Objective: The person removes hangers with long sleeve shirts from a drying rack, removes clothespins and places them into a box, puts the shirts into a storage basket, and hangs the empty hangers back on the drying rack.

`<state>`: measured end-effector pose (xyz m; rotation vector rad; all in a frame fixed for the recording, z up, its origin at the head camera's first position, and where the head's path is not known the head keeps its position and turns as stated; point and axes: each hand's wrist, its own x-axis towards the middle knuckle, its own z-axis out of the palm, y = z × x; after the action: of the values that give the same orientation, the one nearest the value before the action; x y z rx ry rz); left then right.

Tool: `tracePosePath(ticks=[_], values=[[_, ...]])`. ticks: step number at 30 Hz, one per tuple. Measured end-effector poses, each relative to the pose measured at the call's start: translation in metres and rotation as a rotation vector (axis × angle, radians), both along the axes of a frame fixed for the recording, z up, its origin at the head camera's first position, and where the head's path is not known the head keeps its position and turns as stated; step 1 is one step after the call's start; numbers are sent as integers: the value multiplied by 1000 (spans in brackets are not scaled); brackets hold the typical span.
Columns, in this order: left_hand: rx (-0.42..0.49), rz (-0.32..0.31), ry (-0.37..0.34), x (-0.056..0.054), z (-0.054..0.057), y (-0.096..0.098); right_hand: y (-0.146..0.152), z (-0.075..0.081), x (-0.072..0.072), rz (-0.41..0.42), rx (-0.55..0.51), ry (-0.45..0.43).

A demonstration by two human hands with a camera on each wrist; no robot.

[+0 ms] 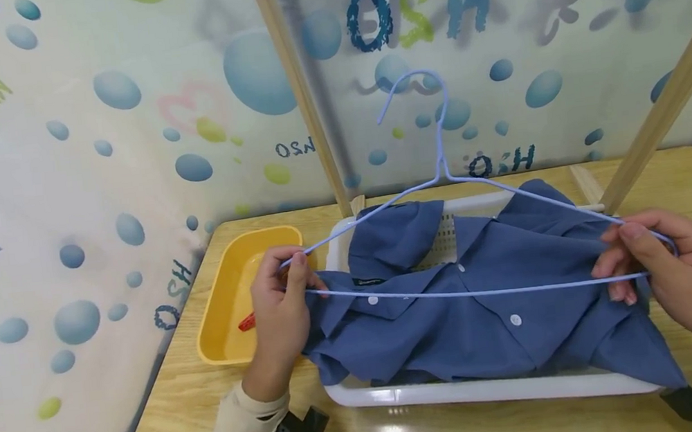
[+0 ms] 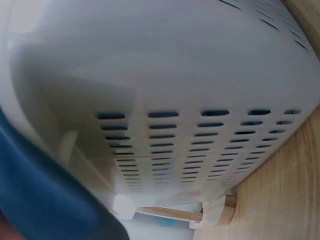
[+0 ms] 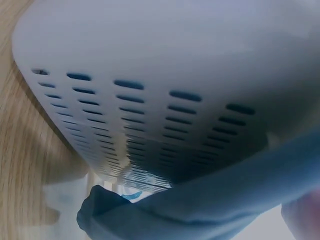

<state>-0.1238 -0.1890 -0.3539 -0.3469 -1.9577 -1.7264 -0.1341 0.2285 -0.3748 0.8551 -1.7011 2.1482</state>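
A light blue wire hanger (image 1: 439,144) is held up by its two ends, hook upward, above a blue button shirt (image 1: 432,333). My left hand (image 1: 282,305) pinches the left end between thumb and fingers. At the other end, my right hand (image 1: 682,267) grips the hanger with thumb on top and fingers curled beneath. The shirt lies bunched in a white basket (image 1: 401,396), collar to the left, some cloth draping over the rim. In both wrist views the basket's slotted walls fill much of the picture, with blue cloth hanging close by.
Left of the basket stands a yellow tray (image 1: 219,325) with a red item (image 1: 246,322) in it, partly behind my left hand. Two wooden posts (image 1: 303,95) rise from the wooden table (image 1: 171,413) behind the basket. A bubble-patterned curtain (image 1: 100,198) hangs at the back and left.
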Motion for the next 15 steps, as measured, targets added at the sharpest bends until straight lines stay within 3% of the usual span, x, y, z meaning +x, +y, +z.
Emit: tracePosePath(ticks=[4, 8, 15], values=[[-8, -51, -40, 0, -1, 0, 1, 0, -2, 21, -111, -2], [-6, -78, -71, 0, -3, -1, 6, 0, -4, 27, -150, 4], [-27, -80, -126, -4, -11, -2, 14, 0, -8, 69, -230, 30]])
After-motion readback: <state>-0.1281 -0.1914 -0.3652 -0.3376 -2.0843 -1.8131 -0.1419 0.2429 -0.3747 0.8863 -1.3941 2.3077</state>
